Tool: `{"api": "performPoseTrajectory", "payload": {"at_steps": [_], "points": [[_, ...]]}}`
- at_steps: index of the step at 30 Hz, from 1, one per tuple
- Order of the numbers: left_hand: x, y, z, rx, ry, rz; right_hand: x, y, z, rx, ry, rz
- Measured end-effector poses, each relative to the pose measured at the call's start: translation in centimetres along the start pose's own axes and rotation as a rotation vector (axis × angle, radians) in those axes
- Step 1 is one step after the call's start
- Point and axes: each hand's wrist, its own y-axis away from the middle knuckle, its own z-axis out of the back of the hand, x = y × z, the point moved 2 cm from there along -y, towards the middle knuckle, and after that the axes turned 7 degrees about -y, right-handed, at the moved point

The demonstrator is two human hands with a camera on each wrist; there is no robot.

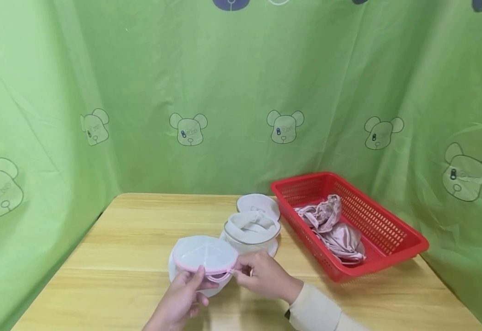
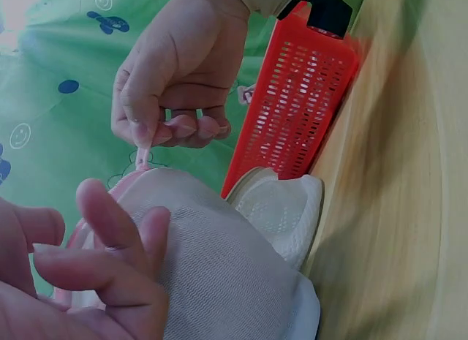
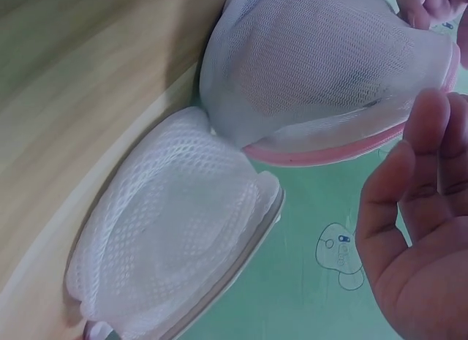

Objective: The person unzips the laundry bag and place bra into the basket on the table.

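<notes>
A white mesh laundry bag [image 1: 205, 253] with a pink zipper round its rim stands upright near the front of the table. My left hand [image 1: 184, 294] grips its near edge, thumb on top at the rim and fingers below. At the bag's right side my right hand [image 1: 263, 276] pinches the small pink zipper pull [image 2: 142, 156] between thumb and forefinger. A gap shows along the zipper between the lid and the body. In the right wrist view the mesh side [image 3: 314, 69] bulges outward, and the pinch is hidden there.
Behind the bag stands a second white mesh bag [image 1: 253, 228] with its top unzipped, and a round white lid [image 1: 258, 205] beyond it. A red perforated basket [image 1: 373, 202] on the right contains crumpled pink satin garments [image 1: 342, 239]. Green curtains [image 1: 232, 69] surround the wooden table [image 1: 112, 276].
</notes>
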Motion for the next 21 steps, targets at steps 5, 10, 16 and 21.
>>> {"api": "performPoseTrajectory", "payload": {"at_steps": [5,10,16,21], "points": [[0.16,-0.07,0.0,-0.017,0.011,-0.007,0.35,-0.1,-0.34,0.015,0.003,0.047],[0.2,-0.07,-0.06,-0.055,0.014,0.001,0.6,-0.32,-0.6,0.027,0.002,0.072],[0.1,0.02,-0.32,-0.093,0.028,0.005,0.66,-0.35,-0.75,0.041,-0.003,0.045],[0.0,-0.07,-0.26,-0.11,0.032,-0.005,0.57,-0.19,-0.74,0.049,-0.005,0.023]]}}
